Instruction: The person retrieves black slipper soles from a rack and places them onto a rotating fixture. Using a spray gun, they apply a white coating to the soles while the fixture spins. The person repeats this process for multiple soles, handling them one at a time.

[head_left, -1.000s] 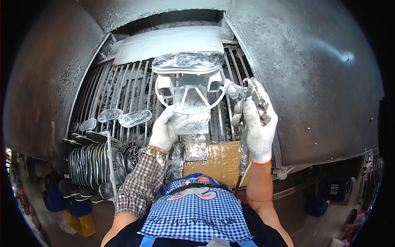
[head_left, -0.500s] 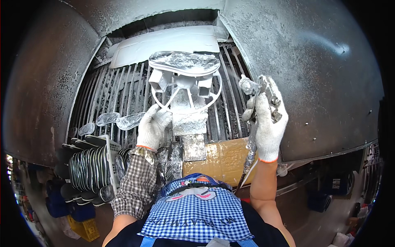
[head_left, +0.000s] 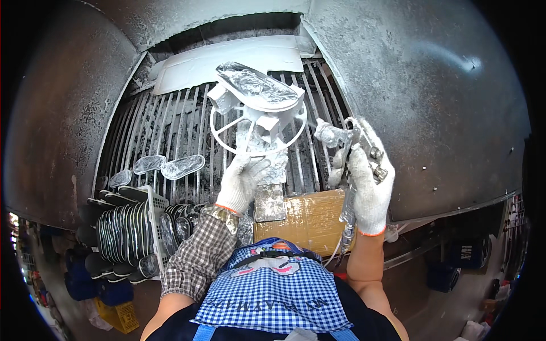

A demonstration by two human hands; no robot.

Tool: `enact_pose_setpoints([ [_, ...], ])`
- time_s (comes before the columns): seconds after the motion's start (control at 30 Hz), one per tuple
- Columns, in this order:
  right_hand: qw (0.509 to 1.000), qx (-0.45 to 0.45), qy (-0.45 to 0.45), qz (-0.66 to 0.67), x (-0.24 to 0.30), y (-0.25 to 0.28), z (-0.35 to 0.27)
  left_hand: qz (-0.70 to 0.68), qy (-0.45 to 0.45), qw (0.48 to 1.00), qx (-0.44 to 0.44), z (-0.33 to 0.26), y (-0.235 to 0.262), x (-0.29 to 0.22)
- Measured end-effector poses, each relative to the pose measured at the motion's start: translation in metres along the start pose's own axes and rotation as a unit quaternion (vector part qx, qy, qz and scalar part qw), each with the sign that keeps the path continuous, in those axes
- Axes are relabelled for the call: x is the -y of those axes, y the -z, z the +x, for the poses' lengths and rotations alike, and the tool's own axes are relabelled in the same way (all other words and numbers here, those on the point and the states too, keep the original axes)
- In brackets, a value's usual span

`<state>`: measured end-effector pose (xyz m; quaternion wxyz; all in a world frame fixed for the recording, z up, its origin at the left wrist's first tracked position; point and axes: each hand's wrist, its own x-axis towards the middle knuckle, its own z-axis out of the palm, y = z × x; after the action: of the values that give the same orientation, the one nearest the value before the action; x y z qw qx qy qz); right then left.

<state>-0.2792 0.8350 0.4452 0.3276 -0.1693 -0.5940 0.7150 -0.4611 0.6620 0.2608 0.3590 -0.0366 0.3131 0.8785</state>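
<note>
A white-painted, spoked wheel (head_left: 220, 136) with square-tube supports stands over the grate. On the supports rests a shoe sole (head_left: 259, 85), white at its edge, its upper face covered in clear, crinkled film; it lies slanted, far end to the left. My left hand (head_left: 238, 183), in a white knit glove, has its fingertips at the wheel's near rim, seemingly pinching it. In my gloved right hand (head_left: 372, 187) is a spray gun (head_left: 331, 135) crusted with white paint, its nozzle directed left at the wheel and sole. The gloved fingers partly hide its handle.
Two film-covered soles (head_left: 183, 166) and a smaller one lie on the grate (head_left: 136, 125) to the left. A white basket (head_left: 154, 224) with several dark soles stands near left. A taped cardboard box (head_left: 310, 221) sits in front. Paint-spattered metal panels (head_left: 421, 113) enclose both sides.
The wheel and its sole have turned, the sole's right end swinging nearer me. My left hand has moved right along with the rim. The spray gun has shifted slightly left and nearer.
</note>
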Motion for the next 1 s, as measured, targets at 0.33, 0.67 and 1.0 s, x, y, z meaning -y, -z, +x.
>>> enact_pose_setpoints([
  [0.33, 1.000, 0.001, 0.004, 0.015, -0.002, 0.014, -0.001, 0.000, -0.024, 1.000, -0.011, 0.001, 0.010, -0.026],
  [0.67, 0.999, 0.027, 0.001, 0.038, -0.011, 0.016, 0.003, 0.007, -0.073, 0.997, -0.028, 0.003, 0.023, -0.050],
  [1.0, 0.996, 0.084, 0.027, 0.017, -0.025, 0.013, 0.007, -0.001, -0.104, 0.994, -0.030, 0.012, 0.026, -0.072],
])
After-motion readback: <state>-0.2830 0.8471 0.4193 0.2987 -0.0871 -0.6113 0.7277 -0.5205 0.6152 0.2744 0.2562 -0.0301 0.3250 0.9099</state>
